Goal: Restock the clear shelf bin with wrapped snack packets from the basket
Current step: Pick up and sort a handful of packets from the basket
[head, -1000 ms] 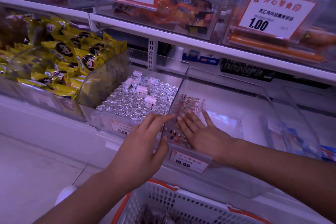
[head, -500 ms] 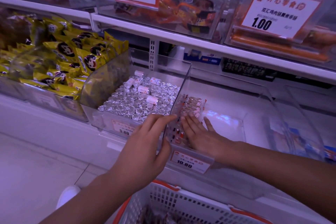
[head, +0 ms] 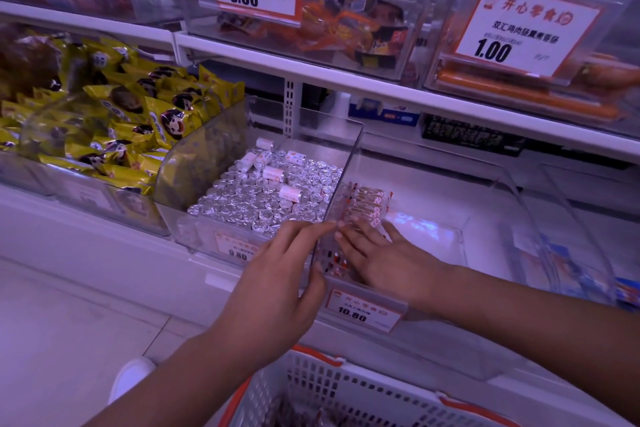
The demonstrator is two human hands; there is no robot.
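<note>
Clear bin (head: pixel 481 225) getting its packets pressed flat, mid-frame

Right hand (head: pixel 384 262) is lying flat, fingers straight, on the wrapped packets (head: pixel 363 206); left hand (head: pixel 277 288) is bracing the bin's side wall, fingers extended, thumb apart.

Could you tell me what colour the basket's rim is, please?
Orange, on the white basket; head view.

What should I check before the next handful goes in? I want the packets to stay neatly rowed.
1. Right hand flat on the packets, holding nothing: ok.
2. Left hand steadying the bin's left wall: ok.
3. Packets in a row against that wall: ok.
4. Free floor in the clear bin to the right: ok.
5. Basket below within reach: ok.
6. Stock left in basket: cannot tell.
</note>
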